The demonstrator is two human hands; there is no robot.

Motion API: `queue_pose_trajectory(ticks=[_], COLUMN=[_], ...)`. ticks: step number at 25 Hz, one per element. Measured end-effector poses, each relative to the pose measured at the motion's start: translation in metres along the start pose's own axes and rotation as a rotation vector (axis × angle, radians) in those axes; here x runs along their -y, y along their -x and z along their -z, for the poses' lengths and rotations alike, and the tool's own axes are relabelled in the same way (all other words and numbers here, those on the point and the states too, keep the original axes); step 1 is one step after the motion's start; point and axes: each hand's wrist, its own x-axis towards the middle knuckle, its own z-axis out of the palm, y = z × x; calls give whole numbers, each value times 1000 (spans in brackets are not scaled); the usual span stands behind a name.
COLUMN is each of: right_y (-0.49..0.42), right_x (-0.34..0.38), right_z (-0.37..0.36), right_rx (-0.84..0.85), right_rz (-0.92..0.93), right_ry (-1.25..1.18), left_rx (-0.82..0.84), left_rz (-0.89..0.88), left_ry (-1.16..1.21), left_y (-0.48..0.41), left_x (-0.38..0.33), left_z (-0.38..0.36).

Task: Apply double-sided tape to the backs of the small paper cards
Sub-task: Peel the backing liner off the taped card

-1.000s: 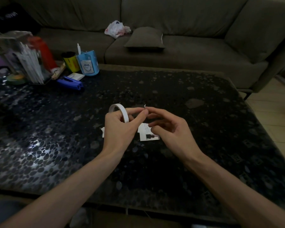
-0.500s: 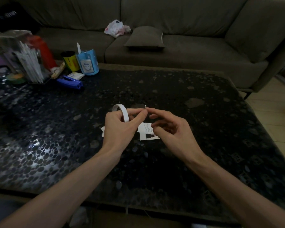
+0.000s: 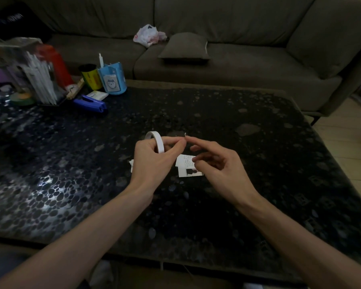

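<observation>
My left hand (image 3: 152, 159) holds a thin white roll of double-sided tape (image 3: 156, 140) above the dark pebble-patterned table (image 3: 258, 163). Its thumb and forefinger reach right to the tape's free end (image 3: 184, 134). My right hand (image 3: 219, 163) meets them there, its forefinger tip at that small white end, the other fingers curled loosely. Small white paper cards (image 3: 188, 165) with print and a tiny photo lie on the table under both hands. Another card's corner (image 3: 131, 164) pokes out left of my left hand.
At the table's back left stand a blue pen cup (image 3: 112, 80), a yellow can (image 3: 89, 77), a red bottle (image 3: 57, 65), a holder of white sticks (image 3: 41, 82) and a blue stapler (image 3: 90, 103). A grey sofa (image 3: 238, 65) with a cushion (image 3: 184, 46) and plastic bag (image 3: 148, 35) runs behind.
Both hands stay at the same place above the cards. My right forefinger has straightened a little at the tape's end.
</observation>
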Motion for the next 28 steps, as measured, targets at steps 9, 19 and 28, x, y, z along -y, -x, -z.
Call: queue_pose_trajectory(ticks=[9,19,28], right_y=[1,1,2], right_x=[2,2,5], right_z=[1,1,1], right_rx=[-10,-10,-11], right_rz=[3,13,5], right_ry=[-8,-33,-38], left_rx=[28,24,31], left_rz=[2,-8,-1], left_ry=[10,-5,-22], left_y=[-2,-3,-5], left_x=[1,2,2], left_z=[1,1,3])
